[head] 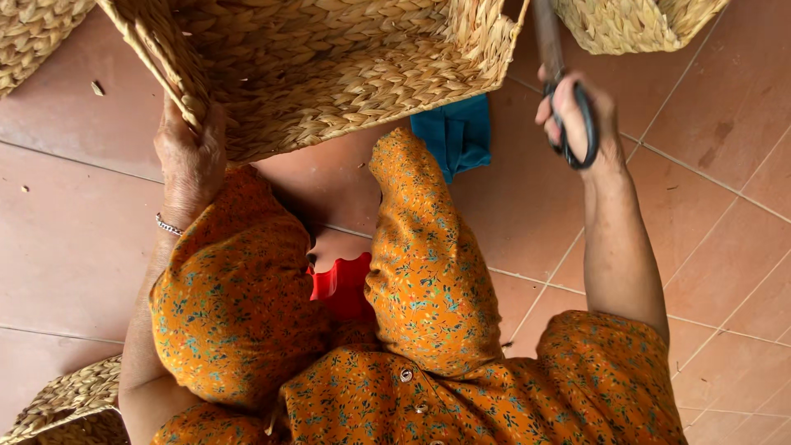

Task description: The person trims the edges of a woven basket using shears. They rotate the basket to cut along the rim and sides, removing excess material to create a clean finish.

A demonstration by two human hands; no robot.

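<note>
A large woven basket [329, 74] fills the top of the view, resting against the person's knees above a tiled floor [74, 247]. It is plaited from thick, pale straw-coloured fibre in tight braided rows, with a rolled rim running down its left edge and a squared corner at the upper right. Its underside or side wall faces the camera, tilted.

The left hand [191, 156] is closed around the basket's rim at the lower left, fingers tucked behind the weave, a thin bracelet [168, 225] on the wrist. The right hand [577, 115] is raised just right of the basket, its grip closed through the black handles of a pair of scissors [568, 99]; the blades point up and run out of the top edge, so their tips cannot be seen, nor whether they touch the basket.

The basket's top and opening are cut off by the frame. A second basket [634, 25] shows partly at the upper right, a third [33, 33] at the upper left corner, and another [66, 408] at the lower left, all cropped. A blue cloth [457, 136] lies on the floor, half hidden behind the knee, and a red object [342, 284] between the legs is too covered to identify.
</note>
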